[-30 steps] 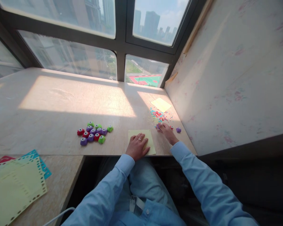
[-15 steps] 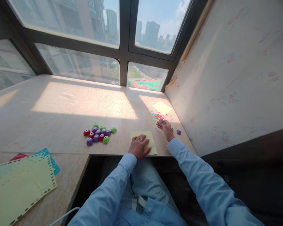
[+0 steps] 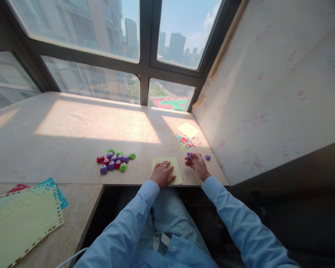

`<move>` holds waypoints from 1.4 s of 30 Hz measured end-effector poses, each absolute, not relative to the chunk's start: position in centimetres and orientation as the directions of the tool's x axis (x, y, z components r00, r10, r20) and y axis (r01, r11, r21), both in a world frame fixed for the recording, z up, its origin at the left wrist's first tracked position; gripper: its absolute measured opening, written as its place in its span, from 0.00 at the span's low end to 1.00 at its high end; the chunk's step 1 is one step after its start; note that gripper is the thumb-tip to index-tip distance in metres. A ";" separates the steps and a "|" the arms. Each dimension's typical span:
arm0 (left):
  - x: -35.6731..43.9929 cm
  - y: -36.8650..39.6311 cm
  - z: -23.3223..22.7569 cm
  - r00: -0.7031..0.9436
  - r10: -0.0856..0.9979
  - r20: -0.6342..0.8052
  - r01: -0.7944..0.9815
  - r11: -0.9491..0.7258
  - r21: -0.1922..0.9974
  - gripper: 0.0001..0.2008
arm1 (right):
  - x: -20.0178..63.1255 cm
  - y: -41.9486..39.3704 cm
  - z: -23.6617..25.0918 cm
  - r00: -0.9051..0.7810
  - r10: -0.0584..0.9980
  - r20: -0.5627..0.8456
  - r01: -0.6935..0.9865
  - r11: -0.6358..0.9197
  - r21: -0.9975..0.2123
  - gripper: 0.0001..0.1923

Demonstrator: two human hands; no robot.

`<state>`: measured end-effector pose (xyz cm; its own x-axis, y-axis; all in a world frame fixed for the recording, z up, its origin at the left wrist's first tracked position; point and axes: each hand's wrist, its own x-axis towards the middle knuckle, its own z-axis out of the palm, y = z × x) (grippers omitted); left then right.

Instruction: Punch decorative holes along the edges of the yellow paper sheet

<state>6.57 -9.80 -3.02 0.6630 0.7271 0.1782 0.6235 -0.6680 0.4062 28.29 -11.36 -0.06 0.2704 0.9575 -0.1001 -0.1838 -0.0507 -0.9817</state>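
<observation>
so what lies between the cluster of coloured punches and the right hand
A pale yellow sheet lies between them, with the left hand resting on it; the head view shows this.

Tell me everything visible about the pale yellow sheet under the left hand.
The pale yellow sheet looks like thin, plain paper, four-sided with straight edges. It lies flat on the light ledge, close to the front edge. The left hand rests on it with fingers spread, covering much of its near and middle part; its far strip and right side show. Any small marks or holes are hard to make out.
</observation>
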 end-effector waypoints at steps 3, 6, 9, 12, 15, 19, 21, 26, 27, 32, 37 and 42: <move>6.5 -9.8 -2.6 0.610 0.746 0.268 0.589 -0.653 0.476 0.16 | 27.0 -12.1 0.2 0.251 0.966 -0.062 -0.207 -0.009 -0.978 0.26; 6.4 -10.5 -2.0 0.465 0.773 0.432 0.556 -0.635 0.537 0.13 | 25.3 -12.6 0.7 0.238 0.970 -0.046 -0.217 0.007 -0.976 0.25; 6.6 -12.0 -1.0 0.351 0.791 0.501 0.493 -0.610 0.620 0.16 | 23.5 -13.1 1.3 0.223 0.973 -0.055 -0.223 -0.004 -0.975 0.25; 7.0 -13.6 -0.2 0.316 0.837 0.448 0.435 -0.547 0.715 0.22 | 21.5 -13.8 1.6 0.213 0.975 -0.061 -0.217 -0.014 -0.976 0.24; 7.1 -14.4 0.1 0.233 0.888 0.396 0.453 -0.459 0.764 0.16 | 19.7 -14.5 1.5 0.214 0.976 -0.039 -0.203 0.005 -0.979 0.22; 6.3 -14.3 -0.1 0.106 0.917 0.385 0.471 -0.387 0.793 0.10 | 17.9 -15.2 1.2 0.217 0.975 -0.041 -0.230 0.010 -0.973 0.21; 5.8 -14.3 -0.2 0.058 0.913 0.403 0.475 -0.381 0.793 0.12 | 17.2 -15.5 1.0 0.206 0.977 -0.062 -0.255 -0.007 -0.967 0.22; 4.3 -14.6 -0.3 0.038 0.893 0.449 0.431 -0.420 0.799 0.12 | 15.7 -16.0 0.9 0.164 0.982 -0.093 -0.315 -0.037 -0.948 0.23; 4.0 -14.5 -0.3 0.031 0.897 0.441 0.413 -0.413 0.812 0.13 | 15.5 -16.1 1.0 0.152 0.984 -0.096 -0.313 -0.044 -0.949 0.23; 1.1 -12.8 -1.1 -0.001 0.950 0.313 0.438 -0.281 0.854 0.18 | 15.8 -17.0 1.2 0.170 0.980 -0.104 -0.224 -0.065 -0.972 0.20; -2.7 -10.2 -2.5 -0.111 0.958 0.265 0.580 -0.154 0.800 0.20 | 17.9 -17.6 1.0 0.225 0.970 -0.096 -0.161 -0.060 -0.985 0.19; -4.5 -9.3 -3.5 -0.046 0.972 0.230 0.599 -0.158 0.785 0.18 | 19.6 -18.1 0.3 0.275 0.954 -0.122 -0.144 -0.084 -0.986 0.21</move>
